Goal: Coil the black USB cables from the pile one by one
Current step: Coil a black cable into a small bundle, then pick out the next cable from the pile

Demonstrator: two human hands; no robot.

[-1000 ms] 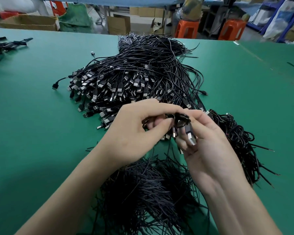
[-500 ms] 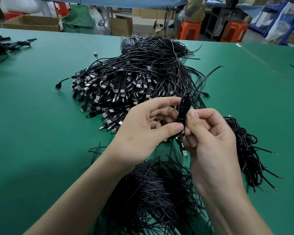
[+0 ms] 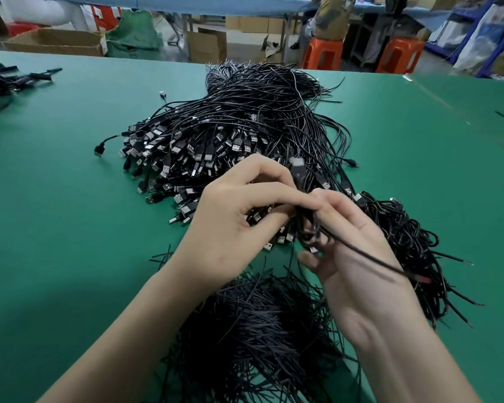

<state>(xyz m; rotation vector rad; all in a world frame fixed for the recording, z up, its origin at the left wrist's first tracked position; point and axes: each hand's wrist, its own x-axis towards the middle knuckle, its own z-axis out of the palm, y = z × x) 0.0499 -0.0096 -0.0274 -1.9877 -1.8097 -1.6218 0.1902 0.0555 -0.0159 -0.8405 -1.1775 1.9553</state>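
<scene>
Cable (image 3: 299, 179) looks thin, light and limp but springy; the loops will probably pop open if released, so hold the bunched loops, not the plug. Left hand (image 3: 239, 216) pinches the loops thumb against fingers and right hand (image 3: 352, 251) curls round them just beside it, both clamped on the cable. Plug sticks up above the grip, the loose tail trails across the right hand, and the pile (image 3: 245, 126) lies just beyond.

The left hand (image 3: 233, 225) and right hand (image 3: 358, 257) are bare, and both slender forearms run uncovered down to the lower edge of view.
</scene>
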